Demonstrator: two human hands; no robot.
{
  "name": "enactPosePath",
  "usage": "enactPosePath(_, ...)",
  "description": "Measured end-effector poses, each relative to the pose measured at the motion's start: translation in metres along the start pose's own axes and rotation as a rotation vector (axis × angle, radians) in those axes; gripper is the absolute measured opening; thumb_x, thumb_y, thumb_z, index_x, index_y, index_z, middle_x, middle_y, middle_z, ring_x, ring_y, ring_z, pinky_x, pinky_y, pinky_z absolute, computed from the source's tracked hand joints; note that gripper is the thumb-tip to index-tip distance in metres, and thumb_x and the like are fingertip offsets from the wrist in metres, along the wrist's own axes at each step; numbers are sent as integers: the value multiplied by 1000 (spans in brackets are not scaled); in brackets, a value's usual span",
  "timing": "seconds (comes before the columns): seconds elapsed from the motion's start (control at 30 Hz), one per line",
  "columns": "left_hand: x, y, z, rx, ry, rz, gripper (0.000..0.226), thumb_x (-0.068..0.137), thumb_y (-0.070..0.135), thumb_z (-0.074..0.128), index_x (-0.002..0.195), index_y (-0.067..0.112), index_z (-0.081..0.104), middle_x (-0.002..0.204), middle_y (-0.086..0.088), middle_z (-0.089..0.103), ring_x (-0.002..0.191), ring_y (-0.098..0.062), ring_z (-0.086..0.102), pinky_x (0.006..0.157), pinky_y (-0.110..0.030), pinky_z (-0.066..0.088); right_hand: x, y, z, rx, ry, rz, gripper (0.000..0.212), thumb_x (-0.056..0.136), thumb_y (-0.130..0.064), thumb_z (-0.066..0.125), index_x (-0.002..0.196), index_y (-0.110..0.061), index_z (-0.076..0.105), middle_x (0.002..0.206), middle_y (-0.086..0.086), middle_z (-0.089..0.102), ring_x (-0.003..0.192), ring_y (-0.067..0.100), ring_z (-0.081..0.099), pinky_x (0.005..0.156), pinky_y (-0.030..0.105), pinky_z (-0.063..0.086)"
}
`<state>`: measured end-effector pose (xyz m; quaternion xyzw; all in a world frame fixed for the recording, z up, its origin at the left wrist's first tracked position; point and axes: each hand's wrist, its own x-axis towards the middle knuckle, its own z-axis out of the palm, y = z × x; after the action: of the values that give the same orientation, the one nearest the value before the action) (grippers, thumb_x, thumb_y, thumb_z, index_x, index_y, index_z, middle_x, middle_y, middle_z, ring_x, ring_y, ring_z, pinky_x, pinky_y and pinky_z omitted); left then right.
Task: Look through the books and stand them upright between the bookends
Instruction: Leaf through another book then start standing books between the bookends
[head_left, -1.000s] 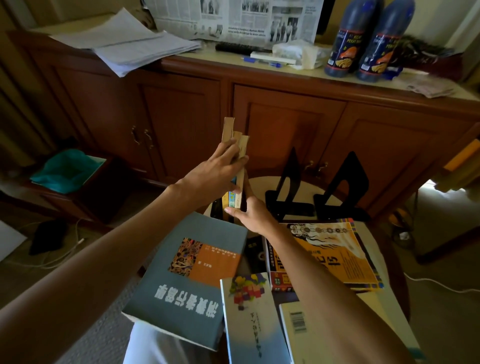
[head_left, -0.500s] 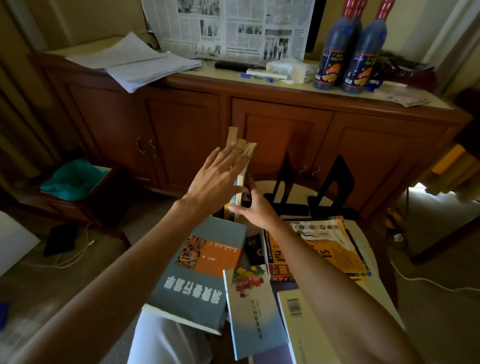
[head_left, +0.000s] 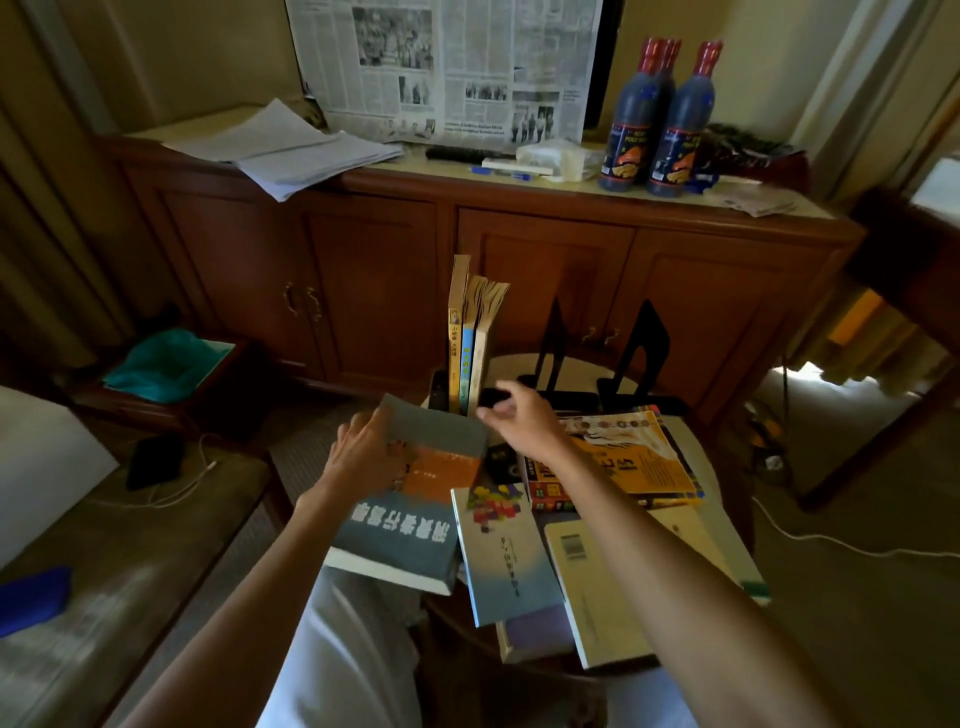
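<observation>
Covering part of the grey book (head_left: 410, 499), the left hand (head_left: 363, 457) now grips it; right hand (head_left: 519, 421), loosely curled, has let go of the upright books (head_left: 470, 343).

Both forearms are bare from the bottom edge of the head view up to the wrists, with no sleeve showing on either. The left hand (head_left: 363, 452) and the right hand (head_left: 524, 421) wear no glove, ring, watch or band that can be made out. Below the arms, the lap is covered by pale, whitish-grey cloth legwear (head_left: 353, 654), smooth and unpatterned, which shows again at the lower right beneath the right forearm.
</observation>
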<state>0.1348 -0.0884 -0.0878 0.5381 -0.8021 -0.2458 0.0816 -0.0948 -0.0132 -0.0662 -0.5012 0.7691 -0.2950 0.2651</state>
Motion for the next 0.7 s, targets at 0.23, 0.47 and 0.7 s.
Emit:
enactPosePath(0.23, -24, -22, 14, -248, -35, -191, 90, 71, 79, 63, 139, 28, 35, 129, -13, 58, 116, -40, 57, 94, -50, 47, -49, 5, 52, -159, -117, 69, 80, 93, -62, 47, 154, -18, 20, 141, 5, 54, 136, 31, 43, 117, 51, 27)
enactPosePath(0.47, -27, -1, 4, -260, 91, -224, 68, 79, 54, 73, 132, 19, 49, 119, -11, 65, 111, -38, 60, 81, -42, 46, -46, -11, 50, 98, 68, 160, 66, 79, -39, 80, 135, -27, 47, 131, 0, 59, 124, 27, 53, 106, 45, 43)
enactPosePath(0.7, -39, 40, -44, -179, 382, -97, 57, 87, 33, 67, 139, 26, 43, 115, -11, 68, 104, -39, 62, 70, -38, 41, -32, -27, 30, 662, 114, 240, 67, 79, -20, 82, 138, -17, 49, 138, 7, 54, 113, 24, 58, 86, 33, 54)
